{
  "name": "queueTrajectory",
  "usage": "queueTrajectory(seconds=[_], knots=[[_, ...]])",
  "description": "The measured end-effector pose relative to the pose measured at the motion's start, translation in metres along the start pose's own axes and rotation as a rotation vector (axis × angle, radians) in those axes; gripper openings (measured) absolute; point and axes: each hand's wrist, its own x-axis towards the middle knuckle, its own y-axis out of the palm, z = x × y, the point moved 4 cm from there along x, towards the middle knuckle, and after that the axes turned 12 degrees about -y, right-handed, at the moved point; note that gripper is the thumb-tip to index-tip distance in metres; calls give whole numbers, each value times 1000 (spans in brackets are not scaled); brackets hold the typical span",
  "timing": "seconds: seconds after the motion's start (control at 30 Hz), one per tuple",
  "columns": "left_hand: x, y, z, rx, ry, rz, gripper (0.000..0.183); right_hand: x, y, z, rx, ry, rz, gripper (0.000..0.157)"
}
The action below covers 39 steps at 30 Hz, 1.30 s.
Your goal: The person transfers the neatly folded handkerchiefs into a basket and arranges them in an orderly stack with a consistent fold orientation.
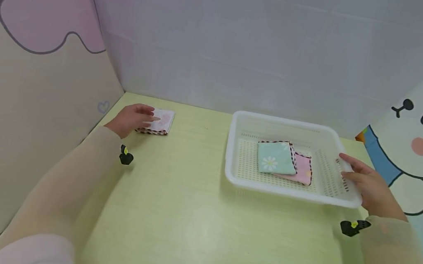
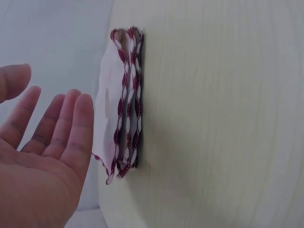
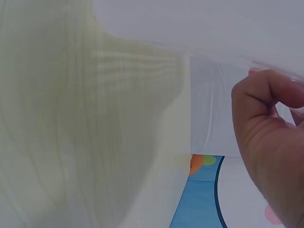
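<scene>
At the back left of the table, a folded white cloth point(image 1: 163, 121) with a pink print and a dark-and-white checked edging lies flat. My left hand point(image 1: 133, 119) is held over its left side, fingers extended. In the left wrist view the cloth's layered edge point(image 2: 127, 104) faces the camera, and the hand point(image 2: 47, 142) holds nothing. My right hand point(image 1: 371, 186) grips the right rim of a white plastic basket point(image 1: 285, 190), which looks tilted with that side raised. Inside it a folded mint cloth point(image 1: 274, 157) with a daisy overlaps a folded pink cloth point(image 1: 304, 169).
The pale yellow-green table point(image 1: 175, 212) stretches in front of me. A grey-white sheet point(image 1: 211, 45) hangs behind it. Printed panels stand at the left point(image 1: 39, 89) and right point(image 1: 420, 181). Both wrists carry small black devices.
</scene>
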Motion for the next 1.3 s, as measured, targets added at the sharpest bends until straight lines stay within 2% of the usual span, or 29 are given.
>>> queueTrajectory(seconds=[0.27,0.43,0.6,0.7,0.87,1.1,1.3], knots=[[9,-14,-2,-84,-18,-114,54,0,0,0,27,-3,-6,66],[14,-20,0,-37,-57,-175,55,0,2,-1,18,-4,-5,66],[22,-25,14,18,-92,-181,56,0,4,-1,9,-14,-1,65],[27,-28,24,66,-110,-210,56,2,6,-1,23,-17,-11,65],[34,-28,34,102,-138,-258,56,1,6,1,13,-15,-19,64],[38,-23,35,87,-181,-301,65,2,7,2,109,-29,-25,67],[39,-16,30,230,-198,-283,72,3,8,3,137,-47,-21,67]])
